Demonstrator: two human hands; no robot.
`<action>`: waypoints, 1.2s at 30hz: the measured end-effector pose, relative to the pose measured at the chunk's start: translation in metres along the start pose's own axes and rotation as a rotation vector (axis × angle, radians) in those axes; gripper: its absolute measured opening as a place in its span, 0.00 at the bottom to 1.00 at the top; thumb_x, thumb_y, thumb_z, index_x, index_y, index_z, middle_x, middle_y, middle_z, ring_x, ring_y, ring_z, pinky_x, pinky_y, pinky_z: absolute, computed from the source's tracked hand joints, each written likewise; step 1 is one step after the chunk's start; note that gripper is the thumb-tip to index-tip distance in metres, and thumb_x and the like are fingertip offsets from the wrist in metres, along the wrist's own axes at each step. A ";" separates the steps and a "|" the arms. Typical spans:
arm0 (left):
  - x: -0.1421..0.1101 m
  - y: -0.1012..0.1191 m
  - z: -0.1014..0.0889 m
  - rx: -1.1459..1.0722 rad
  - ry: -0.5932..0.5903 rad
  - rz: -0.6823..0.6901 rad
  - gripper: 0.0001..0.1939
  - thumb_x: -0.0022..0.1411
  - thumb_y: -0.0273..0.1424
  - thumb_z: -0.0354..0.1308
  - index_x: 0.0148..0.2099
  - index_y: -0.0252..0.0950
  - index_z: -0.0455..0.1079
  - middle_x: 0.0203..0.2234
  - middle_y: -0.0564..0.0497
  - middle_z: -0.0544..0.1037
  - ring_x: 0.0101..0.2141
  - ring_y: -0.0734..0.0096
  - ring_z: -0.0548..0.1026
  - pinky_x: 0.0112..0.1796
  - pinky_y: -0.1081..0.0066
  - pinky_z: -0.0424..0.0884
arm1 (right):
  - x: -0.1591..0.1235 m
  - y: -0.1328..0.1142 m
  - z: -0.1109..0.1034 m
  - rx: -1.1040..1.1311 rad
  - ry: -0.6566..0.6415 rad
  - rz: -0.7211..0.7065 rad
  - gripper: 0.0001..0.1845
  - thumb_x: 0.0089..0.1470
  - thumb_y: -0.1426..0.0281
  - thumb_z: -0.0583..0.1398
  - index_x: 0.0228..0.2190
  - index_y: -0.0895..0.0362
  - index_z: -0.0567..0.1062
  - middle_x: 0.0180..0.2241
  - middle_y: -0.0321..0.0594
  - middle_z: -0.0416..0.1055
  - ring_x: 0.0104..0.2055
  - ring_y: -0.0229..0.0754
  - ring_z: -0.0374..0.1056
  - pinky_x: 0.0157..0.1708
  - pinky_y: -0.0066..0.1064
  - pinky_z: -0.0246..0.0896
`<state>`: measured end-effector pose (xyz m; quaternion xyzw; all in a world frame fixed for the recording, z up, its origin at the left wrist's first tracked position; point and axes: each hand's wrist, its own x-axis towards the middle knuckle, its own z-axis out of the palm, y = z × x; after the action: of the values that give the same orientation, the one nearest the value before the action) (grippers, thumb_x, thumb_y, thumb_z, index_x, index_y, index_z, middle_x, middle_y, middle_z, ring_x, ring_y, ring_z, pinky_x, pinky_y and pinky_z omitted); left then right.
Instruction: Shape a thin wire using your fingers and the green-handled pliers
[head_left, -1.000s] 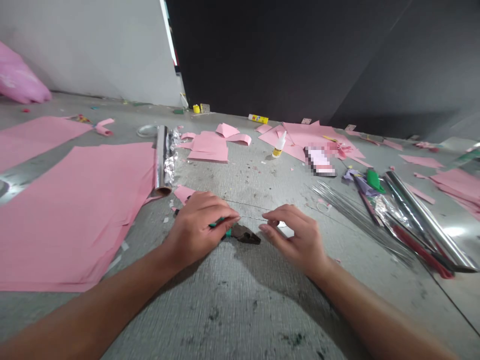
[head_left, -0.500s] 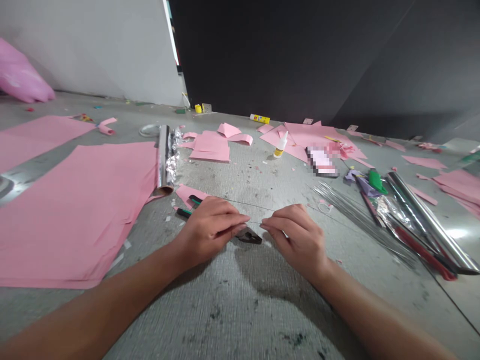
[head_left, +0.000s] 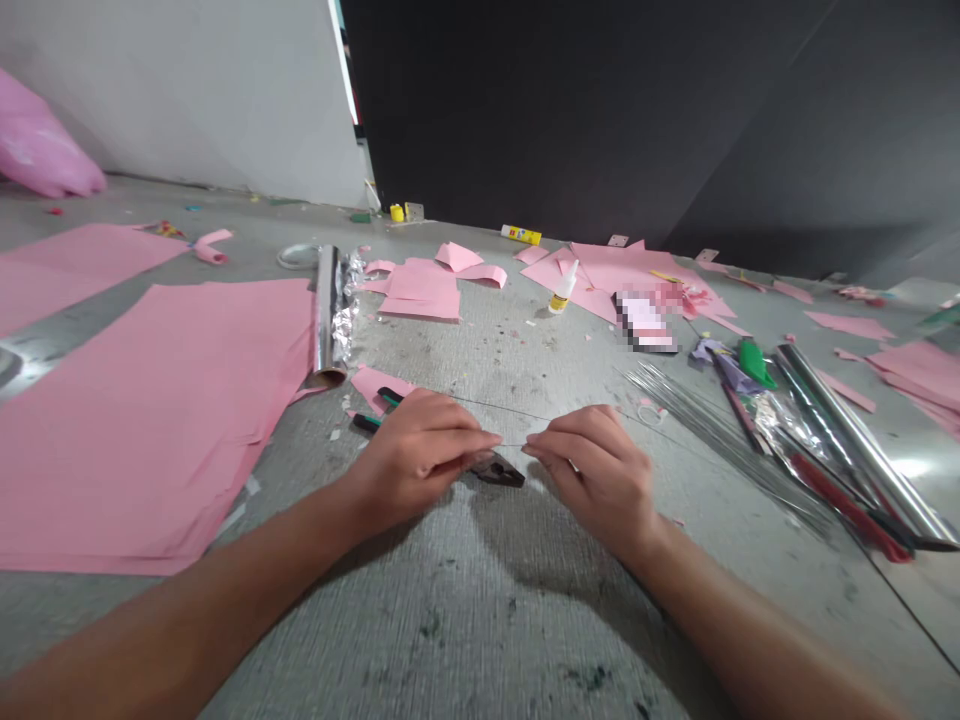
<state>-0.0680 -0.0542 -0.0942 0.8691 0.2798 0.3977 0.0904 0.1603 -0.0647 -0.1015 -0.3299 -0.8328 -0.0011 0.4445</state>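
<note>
Between my two hands runs a short stretch of thin wire (head_left: 513, 445). My left hand (head_left: 420, 450) pinches its left end between thumb and fingertips. On the other side my right hand (head_left: 596, 465) pinches the right end in the same way, a small gap away. Pliers (head_left: 499, 469) lie on the grey surface beneath my left hand; their dark jaws show to the right of it, and their black and green handles stick out behind. A scrap of pink paper (head_left: 379, 383) lies by the handles.
A stack of pink sheets (head_left: 157, 420) and a foil roll (head_left: 328, 320) lie at left. Ahead stand a small glue bottle (head_left: 562, 292) and a blurred phone (head_left: 646, 322). At right are a bundle of wires (head_left: 720, 440), another foil roll (head_left: 862, 450) and green-handled scissors (head_left: 755, 363).
Both hands keep their pinch on the wire and have barely moved. The view has shifted very slightly.
</note>
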 end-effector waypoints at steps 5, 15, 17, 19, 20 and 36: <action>0.001 -0.002 -0.001 0.024 0.067 -0.070 0.05 0.63 0.28 0.59 0.40 0.37 0.76 0.29 0.52 0.79 0.31 0.71 0.74 0.35 0.65 0.68 | 0.001 -0.001 0.000 -0.017 0.033 0.025 0.06 0.54 0.76 0.63 0.34 0.54 0.75 0.29 0.36 0.74 0.31 0.38 0.68 0.34 0.36 0.62; 0.001 0.008 0.001 0.044 0.066 -0.010 0.04 0.62 0.28 0.59 0.39 0.39 0.76 0.28 0.53 0.79 0.30 0.71 0.73 0.35 0.65 0.67 | 0.001 -0.006 0.002 -0.036 -0.032 0.034 0.06 0.55 0.75 0.62 0.34 0.52 0.76 0.29 0.33 0.76 0.30 0.38 0.69 0.35 0.36 0.59; 0.002 0.008 0.000 0.037 0.055 -0.004 0.04 0.62 0.28 0.59 0.38 0.39 0.76 0.28 0.53 0.80 0.30 0.71 0.73 0.35 0.65 0.66 | 0.001 -0.008 0.002 -0.044 -0.018 0.042 0.05 0.55 0.75 0.62 0.33 0.52 0.76 0.28 0.32 0.76 0.29 0.37 0.70 0.36 0.37 0.58; 0.003 0.007 -0.001 0.032 0.046 -0.002 0.04 0.62 0.27 0.59 0.38 0.39 0.76 0.28 0.54 0.80 0.30 0.72 0.73 0.35 0.65 0.66 | 0.001 -0.010 0.002 -0.058 -0.007 0.058 0.04 0.55 0.74 0.62 0.32 0.52 0.76 0.28 0.32 0.76 0.28 0.36 0.70 0.37 0.37 0.57; 0.003 0.007 -0.001 0.028 0.043 -0.001 0.04 0.62 0.27 0.59 0.38 0.39 0.75 0.28 0.54 0.80 0.30 0.72 0.73 0.35 0.65 0.66 | 0.002 -0.010 0.002 -0.065 -0.006 0.069 0.04 0.55 0.74 0.62 0.32 0.52 0.76 0.27 0.31 0.76 0.28 0.36 0.70 0.37 0.38 0.57; -0.001 -0.011 -0.005 0.087 0.134 -0.215 0.06 0.62 0.32 0.60 0.41 0.40 0.76 0.32 0.51 0.80 0.34 0.70 0.76 0.36 0.68 0.72 | 0.002 0.014 -0.001 -0.021 0.003 0.116 0.05 0.59 0.73 0.59 0.32 0.54 0.76 0.30 0.37 0.75 0.34 0.39 0.70 0.36 0.36 0.63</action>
<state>-0.0764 -0.0458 -0.0957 0.8085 0.3939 0.4305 0.0761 0.1683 -0.0531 -0.1038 -0.3823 -0.8116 0.0154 0.4415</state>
